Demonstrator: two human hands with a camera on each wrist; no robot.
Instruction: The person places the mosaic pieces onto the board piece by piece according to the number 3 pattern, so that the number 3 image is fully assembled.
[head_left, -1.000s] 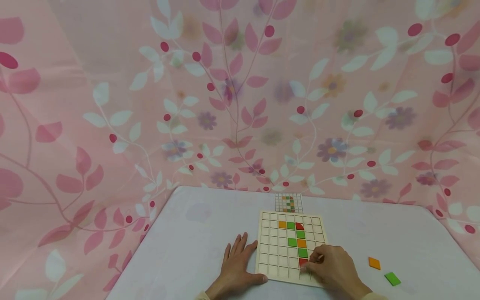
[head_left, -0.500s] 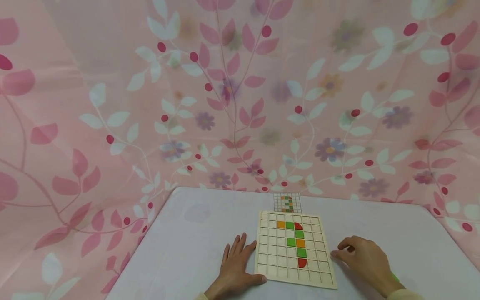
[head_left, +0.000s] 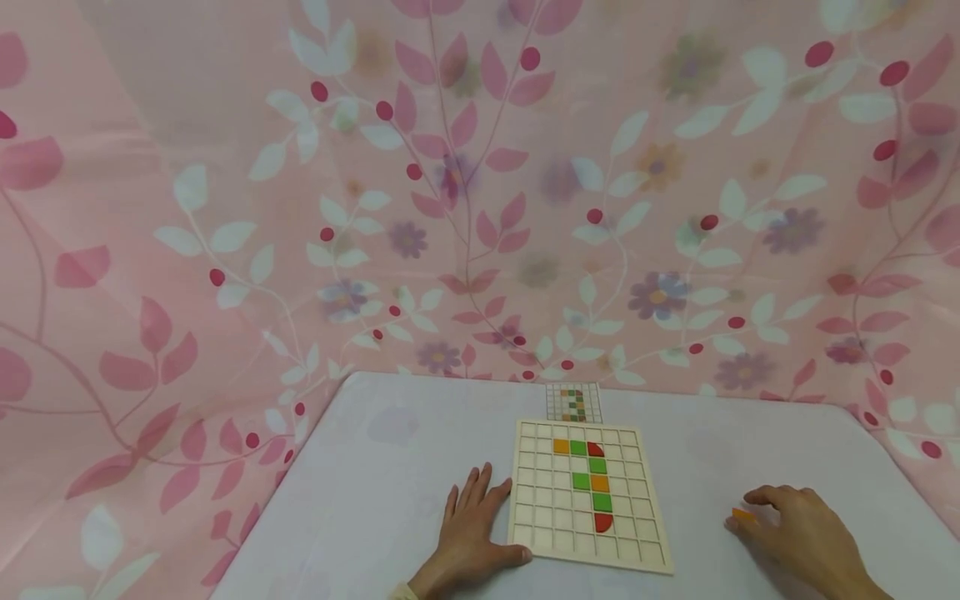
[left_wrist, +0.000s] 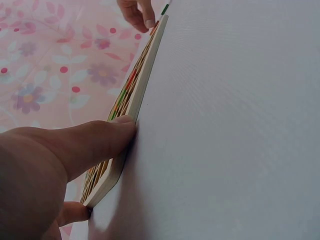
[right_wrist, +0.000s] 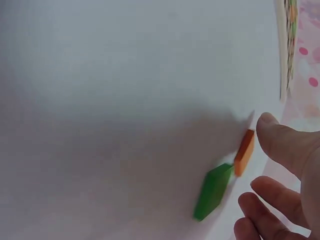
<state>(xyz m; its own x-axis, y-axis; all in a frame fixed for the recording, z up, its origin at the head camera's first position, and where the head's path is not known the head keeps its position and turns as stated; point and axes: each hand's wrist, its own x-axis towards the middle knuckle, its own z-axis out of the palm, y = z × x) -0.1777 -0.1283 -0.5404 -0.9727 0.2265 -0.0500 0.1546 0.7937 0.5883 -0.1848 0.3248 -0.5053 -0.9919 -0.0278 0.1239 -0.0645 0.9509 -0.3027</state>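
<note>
Bracing the wooden grid board (head_left: 588, 498) with our flat, relaxed left hand (head_left: 468, 533), we hover our loosely curled, empty right hand (head_left: 798, 533) over the orange tile (right_wrist: 244, 152) lying on the table (head_left: 390, 467) beside the green tile (right_wrist: 212, 191), so pinching it apparently comes next.

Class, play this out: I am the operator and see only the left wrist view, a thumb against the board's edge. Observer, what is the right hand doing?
Observer: The right hand is open over an orange tile that lies on the table, right of the board.
Operator: Any other loose tile there?
Observer: A green tile lies right beside the orange one.
Operator: How many tiles sit in the board?
Observer: Seven; the lowest is a red tile.
</note>
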